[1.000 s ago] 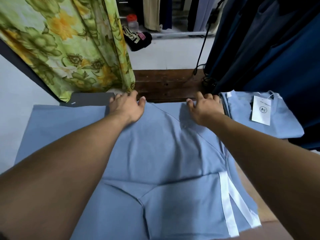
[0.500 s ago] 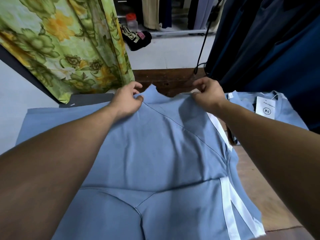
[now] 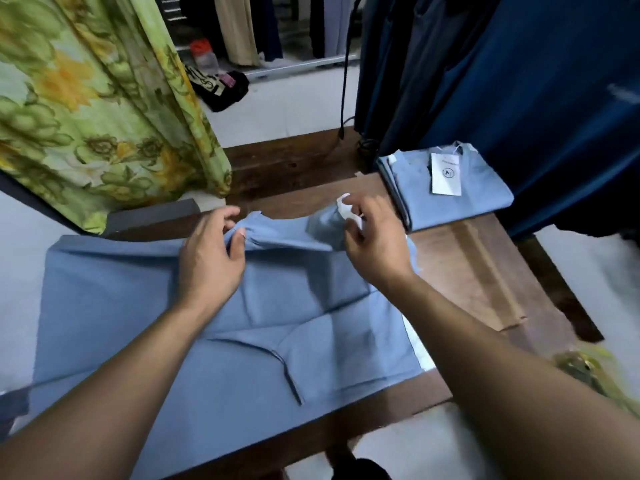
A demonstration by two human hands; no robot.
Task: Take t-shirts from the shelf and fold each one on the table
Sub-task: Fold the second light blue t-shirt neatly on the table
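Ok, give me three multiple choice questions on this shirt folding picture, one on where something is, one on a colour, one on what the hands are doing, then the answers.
1. Where does the folded stack with the white tag lie?
A. far right of the table
B. on the floor
C. under the floral curtain

2. What colour is the t-shirt being folded?
A. red
B. light blue
C. black

3. What are the hands doing?
A. hanging idle
B. pressing flat
C. pinching the shirt's far edge

Answers: 1 A, the folded stack sits at the far right of the table. 2 B, the t-shirt is light blue. 3 C, the left hand and right hand each pinch raised cloth.
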